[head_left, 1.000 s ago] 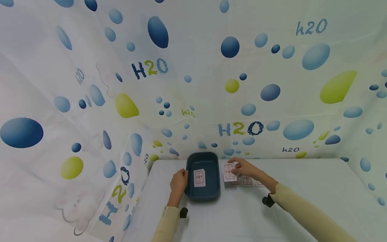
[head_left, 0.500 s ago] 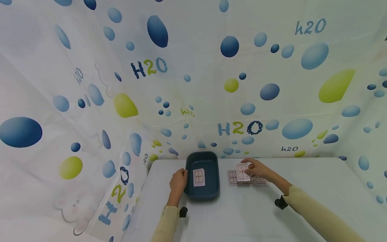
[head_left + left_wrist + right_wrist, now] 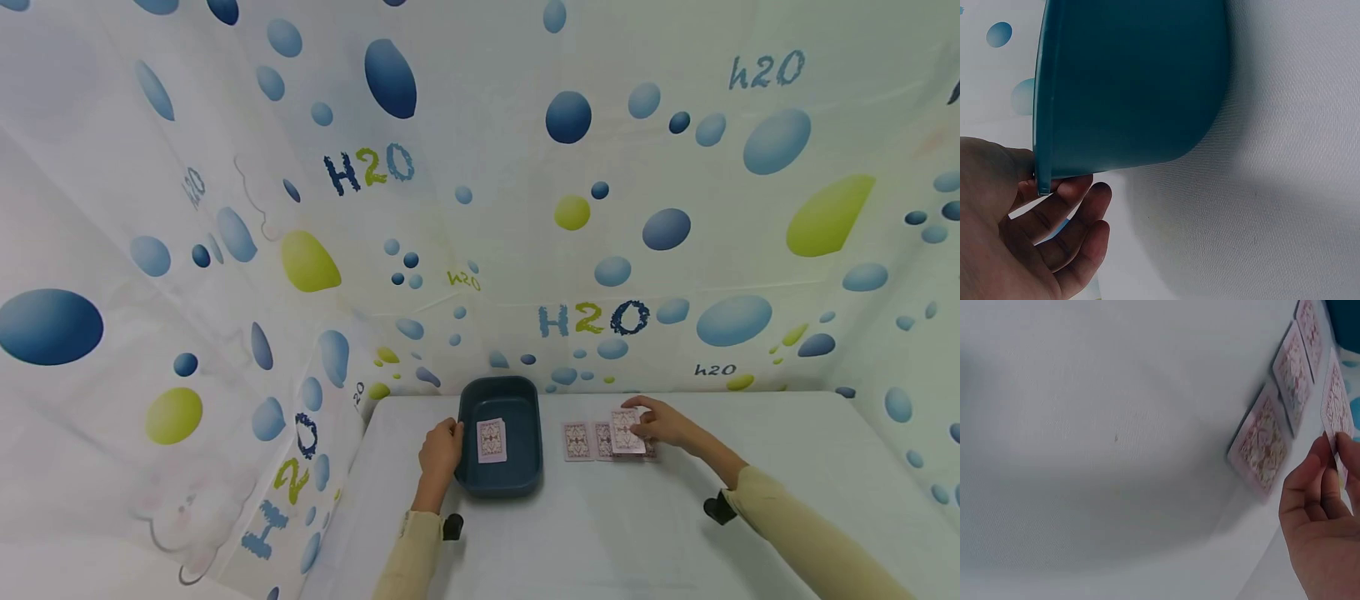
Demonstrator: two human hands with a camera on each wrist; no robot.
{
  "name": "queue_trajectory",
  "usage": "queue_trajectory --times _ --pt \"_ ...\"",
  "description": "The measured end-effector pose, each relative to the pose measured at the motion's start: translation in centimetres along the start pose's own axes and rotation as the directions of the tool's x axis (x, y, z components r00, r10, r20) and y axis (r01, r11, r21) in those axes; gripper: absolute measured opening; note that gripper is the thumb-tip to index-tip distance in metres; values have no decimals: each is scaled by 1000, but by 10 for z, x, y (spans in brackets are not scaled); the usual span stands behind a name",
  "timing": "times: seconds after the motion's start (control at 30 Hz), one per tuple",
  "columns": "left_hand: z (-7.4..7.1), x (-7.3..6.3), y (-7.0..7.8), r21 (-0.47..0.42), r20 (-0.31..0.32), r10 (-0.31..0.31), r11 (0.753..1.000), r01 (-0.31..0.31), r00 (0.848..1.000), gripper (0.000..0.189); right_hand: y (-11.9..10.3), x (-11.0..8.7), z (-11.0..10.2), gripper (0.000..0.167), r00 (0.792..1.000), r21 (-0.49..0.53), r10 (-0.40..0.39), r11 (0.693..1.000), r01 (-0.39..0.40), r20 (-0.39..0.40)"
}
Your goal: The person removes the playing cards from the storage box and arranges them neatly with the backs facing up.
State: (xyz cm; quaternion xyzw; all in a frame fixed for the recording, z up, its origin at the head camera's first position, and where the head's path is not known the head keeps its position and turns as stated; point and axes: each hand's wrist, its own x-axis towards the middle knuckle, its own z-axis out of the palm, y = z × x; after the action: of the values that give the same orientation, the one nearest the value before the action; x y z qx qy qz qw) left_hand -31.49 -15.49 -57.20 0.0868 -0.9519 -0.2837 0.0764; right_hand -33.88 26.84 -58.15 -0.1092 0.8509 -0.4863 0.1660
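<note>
1. Left hand (image 3: 441, 446) gripping the rim of the dark teal tub (image 3: 501, 475), likely to steady it.
2. One card (image 3: 491, 440) lying face-down inside.
3. Right hand (image 3: 663, 423) pinching a lifted card (image 3: 626, 431) above the row of cards (image 3: 587, 441) on the table (image 3: 637, 533), edge grip for easy lifting.

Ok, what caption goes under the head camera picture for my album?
Left hand grips the tub with one card inside, while the right hand pinches a card above the row.
</note>
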Motion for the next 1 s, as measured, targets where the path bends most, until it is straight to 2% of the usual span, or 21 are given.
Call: queue_trajectory --times 0.37,0.77,1.0 --pt "2 2 -2 -1 0 0 1000 0 1000 28 20 -14 -20 47 999 -10 31 999 -31 40" --pt "3 4 -2 4 -2 -5 1000 5 1000 28 44 -37 -38 45 997 -56 71 996 -72 -20" --pt "3 2 0 4 -7 -6 1000 7 1000 28 54 -40 -47 44 996 -65 71 995 -75 -54"
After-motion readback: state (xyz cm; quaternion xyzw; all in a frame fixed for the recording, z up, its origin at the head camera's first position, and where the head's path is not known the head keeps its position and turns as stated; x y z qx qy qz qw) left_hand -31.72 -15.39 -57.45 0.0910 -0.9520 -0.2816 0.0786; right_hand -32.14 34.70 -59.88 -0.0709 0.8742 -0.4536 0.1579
